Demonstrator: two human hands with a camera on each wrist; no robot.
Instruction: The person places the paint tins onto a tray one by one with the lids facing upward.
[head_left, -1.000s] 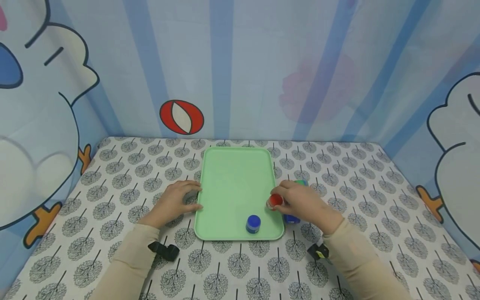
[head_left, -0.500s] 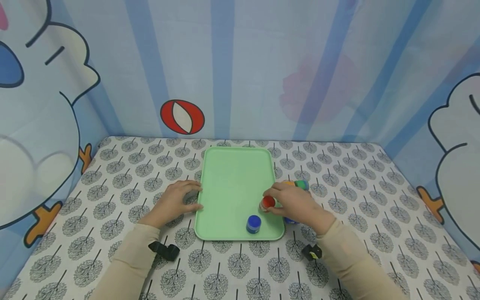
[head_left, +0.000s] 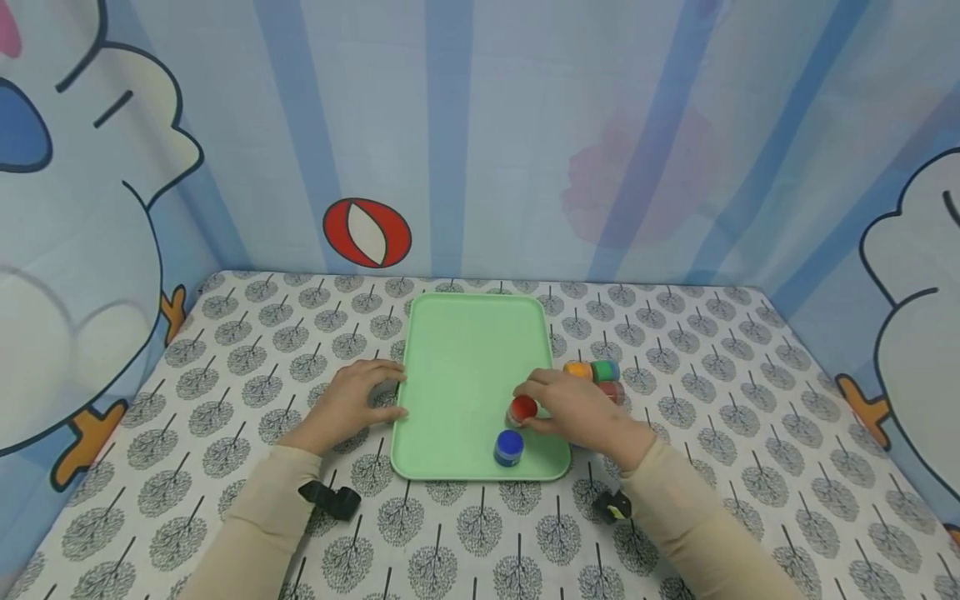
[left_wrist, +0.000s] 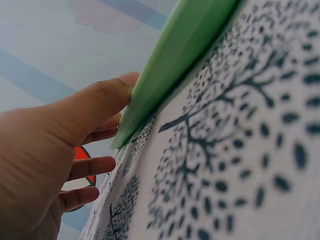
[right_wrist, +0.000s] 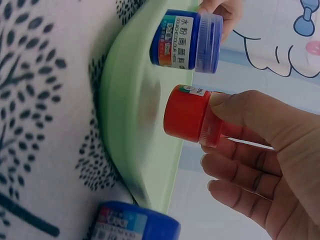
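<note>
My right hand (head_left: 577,408) grasped the red paint jar (head_left: 522,409), thumb and fingers curled round its side. The right wrist view showed the thumb (right_wrist: 250,112) pressed on the jar (right_wrist: 195,120) just behind its red cap, with the other fingers wrapped beneath. The jar sat over the green tray (head_left: 472,367), near the tray's right edge. I could not tell whether its base touched the tray floor or hung just above it.

Just in front of that grip, toward me, a blue paint jar (head_left: 508,447) stood upright on the tray. A second blue-lidded jar (right_wrist: 135,222) lay outside the tray rim, on the cloth under my wrist. Beyond my knuckles, away from the tray, an orange jar (head_left: 576,369), a green-topped jar (head_left: 605,370) and another red one (head_left: 615,392) were huddled together on the patterned tablecloth (head_left: 712,367).

My left hand (head_left: 348,404) held nothing. It lay relaxed on the cloth, and its thumb (left_wrist: 107,97) rested against the tray's left rim (left_wrist: 170,60), fingers spread loosely beside it.
</note>
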